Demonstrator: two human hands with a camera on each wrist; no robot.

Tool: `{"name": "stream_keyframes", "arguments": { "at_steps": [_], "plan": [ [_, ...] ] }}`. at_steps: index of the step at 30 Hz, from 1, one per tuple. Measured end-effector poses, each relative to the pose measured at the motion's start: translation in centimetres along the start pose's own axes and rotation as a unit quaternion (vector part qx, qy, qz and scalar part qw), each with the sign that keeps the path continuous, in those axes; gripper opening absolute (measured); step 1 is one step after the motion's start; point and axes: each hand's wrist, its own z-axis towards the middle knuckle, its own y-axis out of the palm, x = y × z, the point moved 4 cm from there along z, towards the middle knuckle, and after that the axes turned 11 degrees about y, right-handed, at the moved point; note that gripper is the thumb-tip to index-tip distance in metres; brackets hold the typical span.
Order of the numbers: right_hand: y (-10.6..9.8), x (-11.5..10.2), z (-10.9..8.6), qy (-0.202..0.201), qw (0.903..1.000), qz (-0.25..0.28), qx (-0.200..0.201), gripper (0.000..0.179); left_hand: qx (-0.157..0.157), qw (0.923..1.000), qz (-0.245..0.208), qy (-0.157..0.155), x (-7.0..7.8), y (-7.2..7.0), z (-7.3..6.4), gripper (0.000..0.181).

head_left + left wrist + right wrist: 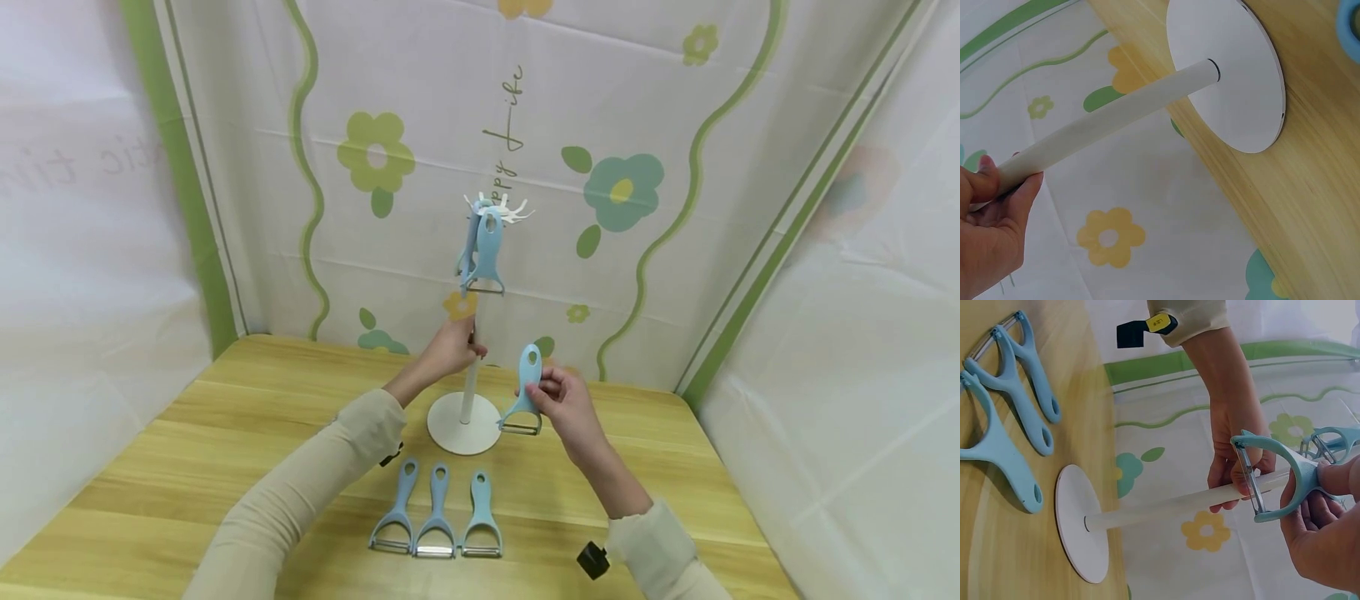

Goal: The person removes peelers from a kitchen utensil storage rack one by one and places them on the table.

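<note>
A white stand with a round base [450, 423] and a slim pole [1104, 125] rises from the table, with white hooks [517, 212] at its top. Light blue peelers [489, 242] hang from those hooks, partly overlapping. My left hand [453, 347] grips the pole about midway up, fingers and thumb around it. To the right of the pole, my right hand [567, 408] pinches another light blue peeler [529, 367] by its handle, blade end downward. In the right wrist view this peeler [1297, 465] appears close up, in front of the pole and left hand.
Three peelers lie side by side on the wooden table [600, 517], handles pointing away: a left one [402, 492], a middle one [439, 496] and a right one [481, 500]. A flower-printed curtain [450, 100] stands behind the table, with pale cloth at both sides.
</note>
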Motion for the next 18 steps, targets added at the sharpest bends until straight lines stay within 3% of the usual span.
{"name": "stream_keyframes", "arguments": {
  "at_steps": [11,18],
  "plan": [
    [-0.2,1.9,-1.0,0.039,0.9993,0.000,0.000,0.022,0.000,0.9999,-0.010,0.010,0.1,0.0,0.1,0.017],
    [-0.5,3.3,-1.8,0.057,0.9982,-0.013,0.004,0.021,-0.002,1.0000,0.001,-0.001,0.2,0.0,0.1,0.019]
  ]
}}
